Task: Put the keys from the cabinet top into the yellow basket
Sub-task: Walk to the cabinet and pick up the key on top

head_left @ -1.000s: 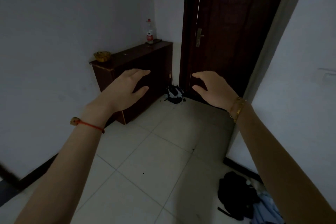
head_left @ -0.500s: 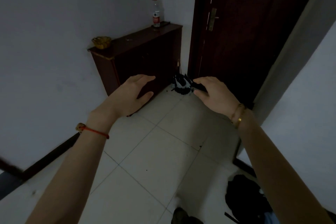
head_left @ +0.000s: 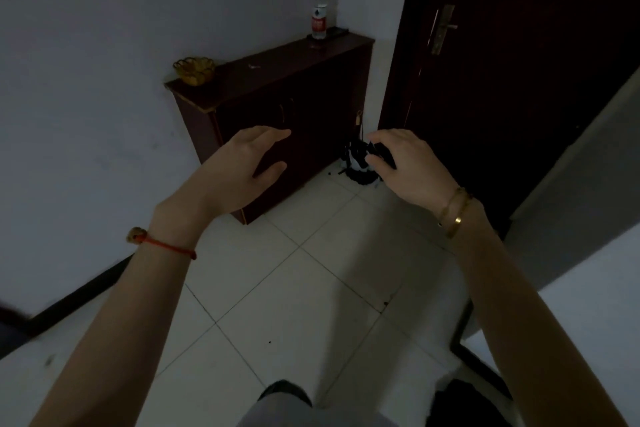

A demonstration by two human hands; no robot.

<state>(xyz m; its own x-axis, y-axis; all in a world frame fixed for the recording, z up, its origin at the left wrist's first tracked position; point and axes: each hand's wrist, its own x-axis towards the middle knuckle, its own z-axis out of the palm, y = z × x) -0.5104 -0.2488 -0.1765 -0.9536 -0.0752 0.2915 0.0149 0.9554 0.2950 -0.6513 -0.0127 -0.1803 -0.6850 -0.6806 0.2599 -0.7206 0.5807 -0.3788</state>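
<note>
A dark brown cabinet [head_left: 263, 80] stands against the left wall ahead of me. The yellow basket [head_left: 194, 70] sits on its near left corner. A small pale glint, the keys [head_left: 254, 66], lies near the middle of the cabinet top. My left hand [head_left: 239, 170] is held out in front of the cabinet doors, fingers apart and holding nothing. Level with it, my right hand [head_left: 405, 166] reaches forward with loosely curled fingers, also with nothing in it. Both hands are well below and short of the cabinet top.
A clear plastic bottle [head_left: 319, 9] with a red label stands at the cabinet's far end beside a flat dark object [head_left: 336, 32]. A dark door [head_left: 512, 62] fills the right. A black and white bag [head_left: 358, 163] lies on the tiled floor by the door.
The view has closed in on the cabinet, which now appears larger and nearer. Both hands stay stretched out in front, the right hand now overlapping the bag on the floor.
</note>
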